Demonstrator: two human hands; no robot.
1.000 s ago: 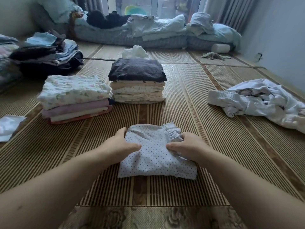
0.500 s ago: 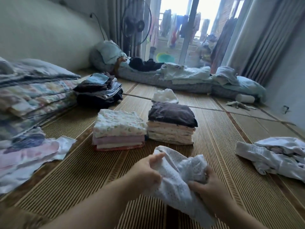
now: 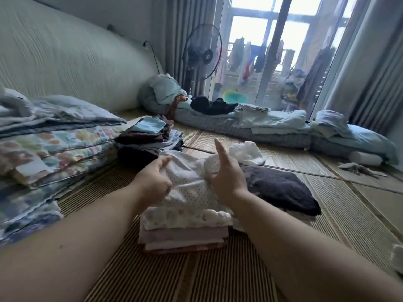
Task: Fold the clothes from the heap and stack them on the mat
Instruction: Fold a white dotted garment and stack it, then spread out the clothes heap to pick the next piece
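Dotted white garment lies atop a pastel folded stack. Left hand and right hand grip it, fingers curled

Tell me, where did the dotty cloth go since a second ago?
The left hand and right hand gripped the dotted garment and carried it off the mat, forward and left, onto the floral-topped stack. That stack and the dark-topped stack stayed put.

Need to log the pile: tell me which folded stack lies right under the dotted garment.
The floral-topped stack with pink layers, directly beneath the dotted garment; its right neighbour is topped by a dark brown garment.
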